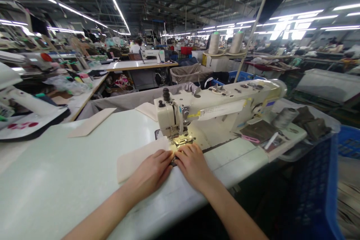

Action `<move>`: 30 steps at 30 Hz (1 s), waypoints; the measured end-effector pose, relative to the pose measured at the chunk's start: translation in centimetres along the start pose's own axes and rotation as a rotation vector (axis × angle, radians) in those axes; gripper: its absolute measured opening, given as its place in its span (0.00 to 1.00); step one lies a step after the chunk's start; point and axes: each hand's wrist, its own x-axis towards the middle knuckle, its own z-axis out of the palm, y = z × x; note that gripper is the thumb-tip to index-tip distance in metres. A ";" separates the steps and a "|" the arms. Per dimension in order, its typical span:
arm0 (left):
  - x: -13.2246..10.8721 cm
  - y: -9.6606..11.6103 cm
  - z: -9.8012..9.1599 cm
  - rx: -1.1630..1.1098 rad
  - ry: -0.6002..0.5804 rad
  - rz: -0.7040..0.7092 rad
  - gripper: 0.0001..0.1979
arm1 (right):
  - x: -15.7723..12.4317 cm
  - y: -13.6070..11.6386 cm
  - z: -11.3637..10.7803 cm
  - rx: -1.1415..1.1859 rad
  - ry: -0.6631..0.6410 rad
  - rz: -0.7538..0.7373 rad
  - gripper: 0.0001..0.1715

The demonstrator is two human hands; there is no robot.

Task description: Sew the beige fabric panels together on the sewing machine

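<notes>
A beige fabric piece (132,162) lies flat on the pale green sewing table, its right end under the head of the white sewing machine (202,107). My left hand (158,165) rests over that end, fingers closed on its edge. Close beside it, almost touching at the fingertips, my right hand (194,163) is closed at the same end, just in front of the metal needle plate (183,141). The fingers of both hands cover the edge they hold. Two more beige pieces, one at the left (92,122) and one behind the machine head (147,110), lie on the table.
Pink-handled snips (250,138) and a grey thread cone (285,118) lie right of the machine. Blue crates (315,183) stand at the table's right. A cloth-lined bin (120,97) is behind the table. Another machine (17,97) stands at left.
</notes>
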 end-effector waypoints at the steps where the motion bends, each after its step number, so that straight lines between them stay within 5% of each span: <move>1: 0.2 -0.4 -0.1 0.002 -0.003 0.007 0.13 | 0.4 0.1 0.1 -0.005 0.005 0.001 0.06; 11: 2.0 -3.1 -1.0 0.015 0.004 0.028 0.15 | 1.3 0.3 0.5 -0.003 0.002 0.036 0.11; 23: 1.5 -2.9 -0.4 0.027 0.059 -0.021 0.17 | -1.3 -0.1 0.6 0.092 0.051 0.002 0.13; 30: 2.6 -5.3 -1.5 -0.132 -0.044 0.033 0.21 | -1.4 0.2 0.4 0.166 0.094 0.017 0.13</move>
